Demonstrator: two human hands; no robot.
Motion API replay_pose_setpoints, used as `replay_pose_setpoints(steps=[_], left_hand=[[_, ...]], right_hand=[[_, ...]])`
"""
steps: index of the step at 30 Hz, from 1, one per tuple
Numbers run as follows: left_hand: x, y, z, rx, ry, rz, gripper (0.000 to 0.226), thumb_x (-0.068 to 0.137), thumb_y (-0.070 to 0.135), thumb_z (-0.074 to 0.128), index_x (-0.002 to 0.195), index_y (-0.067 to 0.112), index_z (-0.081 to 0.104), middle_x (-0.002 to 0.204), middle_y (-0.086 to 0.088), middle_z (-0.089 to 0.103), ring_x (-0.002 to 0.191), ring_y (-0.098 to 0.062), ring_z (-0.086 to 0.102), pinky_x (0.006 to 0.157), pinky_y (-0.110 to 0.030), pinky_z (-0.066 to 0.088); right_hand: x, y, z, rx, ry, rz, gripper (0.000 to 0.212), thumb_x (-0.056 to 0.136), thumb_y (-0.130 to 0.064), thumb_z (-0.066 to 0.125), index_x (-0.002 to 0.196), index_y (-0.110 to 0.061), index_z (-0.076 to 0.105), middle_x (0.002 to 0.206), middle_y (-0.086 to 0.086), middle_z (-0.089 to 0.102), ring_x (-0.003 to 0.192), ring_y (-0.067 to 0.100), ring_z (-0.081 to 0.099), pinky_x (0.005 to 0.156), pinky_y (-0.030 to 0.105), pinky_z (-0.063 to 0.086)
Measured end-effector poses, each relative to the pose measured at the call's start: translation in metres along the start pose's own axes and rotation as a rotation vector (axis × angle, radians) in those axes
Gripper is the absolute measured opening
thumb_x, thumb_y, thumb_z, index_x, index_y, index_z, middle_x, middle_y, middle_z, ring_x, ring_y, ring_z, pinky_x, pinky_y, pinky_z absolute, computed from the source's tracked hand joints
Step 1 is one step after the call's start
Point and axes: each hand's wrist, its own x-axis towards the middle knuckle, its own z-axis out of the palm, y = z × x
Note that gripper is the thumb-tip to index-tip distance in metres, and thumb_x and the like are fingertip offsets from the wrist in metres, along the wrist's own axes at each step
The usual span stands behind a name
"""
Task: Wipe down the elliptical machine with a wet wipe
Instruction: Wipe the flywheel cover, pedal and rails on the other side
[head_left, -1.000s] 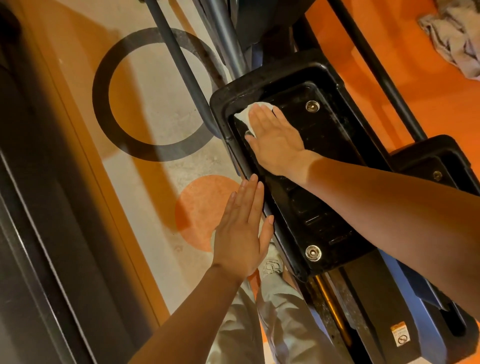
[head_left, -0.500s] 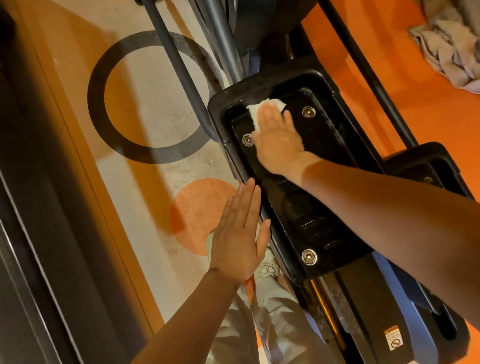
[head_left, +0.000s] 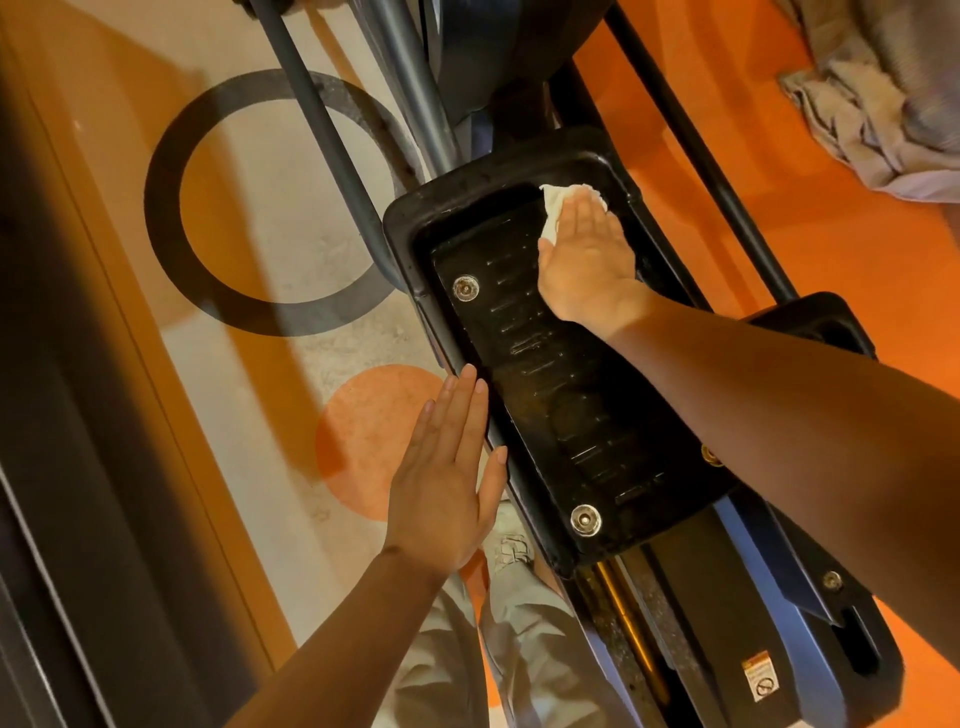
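Two hands work at one black foot pedal (head_left: 545, 374) of the elliptical machine (head_left: 769, 644). Flat and straight-fingered, the right hand (head_left: 584, 260) presses a crumpled white wet wipe (head_left: 555, 203) against the pedal's ribbed floor, near its far raised rim, on the right side. At the pedal's near left edge the left hand (head_left: 441, 483) lies open with its fingers (head_left: 457, 415) straight and together, holding nothing; whether it touches the rim I cannot tell. Round metal bolts (head_left: 465, 287) stud the pedal. Under the machine, the floor (head_left: 291, 218) is pale and speckled, marked with a dark ring (head_left: 171, 228) and an orange disc (head_left: 363, 431), and turns solid orange to the right. A grey cloth (head_left: 872, 98) lies heaped there, far right.
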Motion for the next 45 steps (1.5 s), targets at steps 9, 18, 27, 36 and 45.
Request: replay_pose_setpoints(steps=[9, 18, 27, 36, 45], left_hand=[[0.0, -0.001, 0.001, -0.007, -0.002, 0.011, 0.056, 0.104, 0.033, 0.034, 0.153, 0.006, 0.03, 0.163, -0.009, 0.022, 0.152, -0.018, 0.013, 0.124, -0.036, 0.013], [0.0, 0.002, 0.003, -0.023, -0.01, -0.013, 0.056, 0.104, 0.031, 0.033, 0.153, 0.005, 0.03, 0.163, -0.009, 0.021, 0.152, -0.019, 0.014, 0.124, -0.036, 0.013], [0.001, 0.001, -0.004, 0.017, -0.062, -0.018, 0.057, 0.105, 0.035, 0.03, 0.155, 0.008, 0.028, 0.164, -0.006, 0.019, 0.153, -0.015, 0.009, 0.124, -0.033, 0.011], [0.002, 0.001, -0.007, 0.073, -0.095, -0.032, 0.058, 0.105, 0.038, 0.028, 0.156, 0.01, 0.024, 0.164, -0.006, 0.017, 0.153, -0.012, 0.005, 0.124, -0.032, 0.008], [0.001, 0.005, -0.008, 0.102, -0.065, -0.033, 0.058, 0.104, 0.035, 0.03, 0.154, 0.006, 0.028, 0.163, -0.009, 0.02, 0.152, -0.019, 0.013, 0.124, -0.03, 0.006]], right_hand=[[-0.045, 0.01, 0.001, 0.011, -0.167, 0.147, 0.065, 0.105, -0.029, 0.024, 0.151, 0.003, -0.008, 0.161, 0.02, -0.009, 0.15, 0.03, -0.005, 0.122, 0.04, 0.004], [-0.022, 0.002, 0.004, 0.08, -0.056, 0.063, 0.066, 0.105, -0.04, 0.018, 0.153, 0.0, -0.004, 0.162, 0.018, -0.009, 0.15, 0.028, -0.008, 0.121, 0.039, -0.003], [-0.063, 0.02, 0.008, 0.055, -0.115, 0.121, 0.075, 0.102, -0.052, 0.012, 0.153, 0.001, -0.003, 0.162, 0.019, -0.004, 0.15, 0.027, -0.002, 0.121, 0.037, 0.0], [-0.18, 0.071, 0.017, 0.184, -0.212, 0.18, 0.072, 0.102, -0.05, 0.026, 0.154, -0.003, 0.012, 0.16, 0.018, 0.016, 0.148, 0.029, 0.018, 0.119, 0.04, 0.02], [-0.213, 0.086, 0.045, 0.263, -0.011, 0.113, 0.07, 0.097, -0.051, 0.027, 0.156, -0.018, 0.01, 0.155, 0.02, 0.028, 0.142, 0.036, 0.03, 0.113, 0.051, 0.032]])
